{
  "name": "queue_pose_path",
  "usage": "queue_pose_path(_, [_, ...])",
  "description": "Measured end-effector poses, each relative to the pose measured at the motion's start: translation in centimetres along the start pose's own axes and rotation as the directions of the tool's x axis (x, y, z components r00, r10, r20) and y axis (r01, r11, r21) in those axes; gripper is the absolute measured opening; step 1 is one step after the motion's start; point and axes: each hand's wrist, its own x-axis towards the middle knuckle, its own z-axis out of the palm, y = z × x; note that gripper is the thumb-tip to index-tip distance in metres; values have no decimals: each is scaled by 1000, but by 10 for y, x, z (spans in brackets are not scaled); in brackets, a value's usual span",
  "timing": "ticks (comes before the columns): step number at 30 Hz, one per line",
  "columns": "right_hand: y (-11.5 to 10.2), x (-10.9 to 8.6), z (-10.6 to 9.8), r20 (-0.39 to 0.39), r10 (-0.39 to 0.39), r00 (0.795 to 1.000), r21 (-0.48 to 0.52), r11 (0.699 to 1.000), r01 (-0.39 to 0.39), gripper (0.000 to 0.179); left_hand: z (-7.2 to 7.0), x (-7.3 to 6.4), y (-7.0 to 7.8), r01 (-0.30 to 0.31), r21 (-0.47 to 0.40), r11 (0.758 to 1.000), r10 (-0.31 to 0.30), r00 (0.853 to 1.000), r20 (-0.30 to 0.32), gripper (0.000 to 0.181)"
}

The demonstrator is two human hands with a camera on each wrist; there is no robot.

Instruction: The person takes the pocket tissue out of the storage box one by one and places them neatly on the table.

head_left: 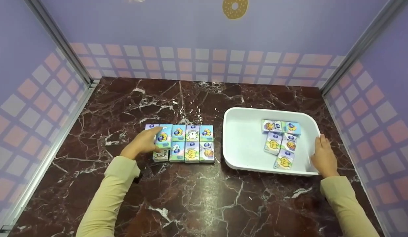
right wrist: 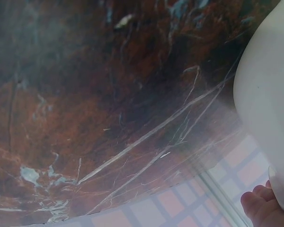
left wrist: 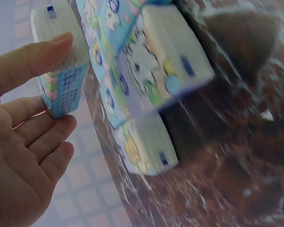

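Observation:
My left hand (head_left: 145, 140) pinches a small blue tissue pack (head_left: 163, 137) between thumb and fingers, over the left end of two rows of similar packs. In the left wrist view that pack (left wrist: 66, 90) stands on edge between the thumb and fingertips, apart from the grouped packs (left wrist: 146, 71). At the right end of a white plastic bin (head_left: 245, 144), my right hand (head_left: 325, 156) grips the rim. Fingertips of the right hand (right wrist: 265, 208) show at the bin's edge in the right wrist view; the rest of that hand is outside it.
Several tissue packs (head_left: 273, 143) lie flat inside the bin, toward its right half. Dark red marble tabletop (head_left: 204, 200) spreads around the packs and bin. Purple checked panels (head_left: 204, 62) enclose the back and both sides.

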Motion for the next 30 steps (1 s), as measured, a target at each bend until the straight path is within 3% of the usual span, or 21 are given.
queue_pose_path(7, [0,1,-1,13,0,1000,-9,1000,0,62,-5,-21,-21,57,12,998,-56,997,-45,87])
queue_pose_path(16, [0,0,-1,5,5,1000,-17,1000,-5,62,1,-45,-38,118,-8,993,-118,993,-7,87])
queue_pose_path(30, [-1,1,-1,46,19,999,-15,1000,-19,62,26,-48,-41,225,7,974,-225,973,41,86])
